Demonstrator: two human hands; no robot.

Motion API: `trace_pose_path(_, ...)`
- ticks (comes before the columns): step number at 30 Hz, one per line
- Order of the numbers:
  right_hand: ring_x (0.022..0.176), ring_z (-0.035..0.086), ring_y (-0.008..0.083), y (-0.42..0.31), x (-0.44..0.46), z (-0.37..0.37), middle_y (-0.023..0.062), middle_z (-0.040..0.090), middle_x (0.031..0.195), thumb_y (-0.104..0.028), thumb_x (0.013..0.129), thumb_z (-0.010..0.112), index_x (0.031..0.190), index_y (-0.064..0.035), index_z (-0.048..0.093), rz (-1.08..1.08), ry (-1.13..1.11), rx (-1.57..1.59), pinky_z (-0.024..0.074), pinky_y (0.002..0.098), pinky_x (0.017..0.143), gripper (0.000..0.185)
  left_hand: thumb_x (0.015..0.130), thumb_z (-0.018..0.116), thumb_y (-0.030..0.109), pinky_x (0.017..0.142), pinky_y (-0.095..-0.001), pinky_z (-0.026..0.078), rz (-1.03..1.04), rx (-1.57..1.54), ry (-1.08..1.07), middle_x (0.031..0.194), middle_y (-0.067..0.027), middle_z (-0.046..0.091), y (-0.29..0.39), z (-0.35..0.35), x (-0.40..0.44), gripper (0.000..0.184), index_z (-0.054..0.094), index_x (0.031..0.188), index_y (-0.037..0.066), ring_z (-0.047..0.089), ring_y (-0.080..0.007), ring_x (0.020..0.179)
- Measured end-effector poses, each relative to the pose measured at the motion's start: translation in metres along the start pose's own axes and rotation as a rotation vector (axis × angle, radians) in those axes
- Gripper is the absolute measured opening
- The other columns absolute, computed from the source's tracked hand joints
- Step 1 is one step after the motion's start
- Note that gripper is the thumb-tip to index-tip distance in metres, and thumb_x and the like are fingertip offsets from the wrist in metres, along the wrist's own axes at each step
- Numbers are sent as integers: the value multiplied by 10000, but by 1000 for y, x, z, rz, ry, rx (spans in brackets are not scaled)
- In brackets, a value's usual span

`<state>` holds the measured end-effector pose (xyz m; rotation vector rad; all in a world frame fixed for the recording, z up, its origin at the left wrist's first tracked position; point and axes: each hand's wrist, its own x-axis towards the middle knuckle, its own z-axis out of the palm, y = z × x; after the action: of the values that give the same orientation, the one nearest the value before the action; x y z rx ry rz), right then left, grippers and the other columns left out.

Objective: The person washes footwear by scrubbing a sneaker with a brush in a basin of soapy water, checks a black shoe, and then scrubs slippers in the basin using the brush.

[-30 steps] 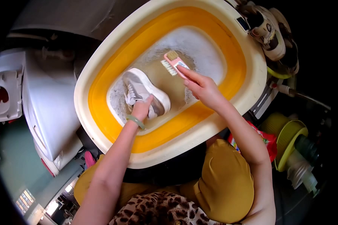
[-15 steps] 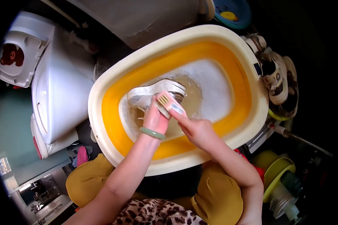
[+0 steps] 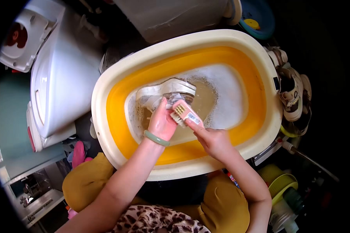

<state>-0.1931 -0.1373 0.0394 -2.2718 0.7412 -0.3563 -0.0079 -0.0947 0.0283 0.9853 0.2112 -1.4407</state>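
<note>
A white shoe (image 3: 163,88) lies over murky, sudsy water in a cream and orange basin (image 3: 186,37). My left hand (image 3: 162,123), a green bangle at its wrist, holds the near part of the shoe from below, with the thumb upright. The fingers are partly hidden by the hand and brush. In my right hand (image 3: 210,140) is a pink scrubbing brush (image 3: 187,113), gripped by its handle. Its pale bristles are right beside my left palm and the near side of the shoe; whether they touch is unclear.
Several worn shoes (image 3: 293,93) stand beyond the basin's right end. A white toilet (image 3: 60,77) is at left, and a blue basin (image 3: 263,23) with a yellow object sits at the back right. Green-yellow tubs (image 3: 282,182) are at lower right.
My right hand has drawn the brush slightly right and down, away from the shoe. More of the bristles now shows. The whole view has shifted a little.
</note>
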Motion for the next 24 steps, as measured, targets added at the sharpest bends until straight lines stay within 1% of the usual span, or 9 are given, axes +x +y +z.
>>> trace_pose_path(3, 479, 570, 260, -4, 17, -3, 81, 586, 597, -113, 800, 622, 1283, -251, 521, 45, -39, -84, 469, 356, 451, 512, 983, 373, 321, 964, -333, 424, 6, -57, 78, 1114, -60, 572, -9, 13, -5, 326, 507, 1168, 89, 551, -175, 1032)
trace_pose_path(6, 484, 578, 252, -19, 57, -7, 100, 572, 584, -120, 803, 611, 1284, -263, 517, -42, 111, -59, 459, 357, 444, 510, 971, 411, 297, 934, -321, 446, 43, -49, 16, 1092, -50, 573, -7, 20, -5, 288, 500, 1165, 103, 556, -170, 1022)
trace_pose_path(9, 474, 570, 247, -15, 25, -7, 101, 561, 574, -103, 800, 609, 1288, -271, 512, -9, 24, -19, 453, 353, 441, 525, 975, 400, 299, 931, -326, 448, 53, -36, -58, 1081, -49, 577, 1, 11, -5, 292, 505, 1152, 93, 565, -176, 1010)
trace_pose_path(10, 462, 561, 237, -11, 8, -6, 99, 556, 567, -87, 801, 606, 1277, -274, 527, 23, -29, -19, 451, 347, 440, 517, 989, 348, 309, 961, -352, 425, 32, -129, 11, 1145, -78, 565, 0, 10, -5, 340, 504, 1178, 74, 543, -200, 1064)
trace_pose_path(13, 458, 556, 221, 0, -10, -5, 93, 557, 568, -94, 808, 612, 1263, -278, 544, 23, 24, -26, 458, 338, 450, 496, 994, 330, 329, 986, -362, 403, -5, -109, 23, 1153, -96, 562, 6, 4, -6, 368, 510, 1171, 62, 532, -210, 1090)
trace_pose_path(19, 545, 594, 305, -9, 50, -9, 144, 606, 689, -147, 839, 614, 1260, -252, 544, 2, 166, 72, 481, 368, 491, 440, 995, 315, 308, 1028, -391, 379, 70, -101, 59, 1242, -131, 518, 7, 25, -12, 393, 449, 1259, 50, 502, -253, 1149)
trace_pose_path(21, 541, 594, 301, -12, 28, 0, 142, 607, 678, -141, 844, 609, 1253, -245, 551, 4, 150, 158, 481, 365, 490, 426, 994, 313, 301, 1018, -402, 389, 70, -106, 15, 1249, -128, 511, 11, 20, -9, 389, 445, 1262, 52, 494, -260, 1154)
trace_pose_path(22, 525, 586, 293, -13, 11, 1, 138, 596, 650, -130, 839, 612, 1258, -240, 548, 20, 103, 210, 477, 361, 482, 438, 997, 292, 312, 1009, -406, 397, -8, -136, 164, 1238, -127, 519, 9, 16, -11, 402, 455, 1250, 45, 509, -262, 1137)
trace_pose_path(24, 528, 589, 291, -8, -1, -2, 139, 599, 651, -128, 838, 612, 1263, -236, 543, 16, -4, 103, 480, 361, 486, 444, 999, 282, 318, 1010, -410, 395, -25, -113, 174, 1240, -126, 518, 9, 11, -11, 411, 459, 1247, 44, 509, -261, 1138)
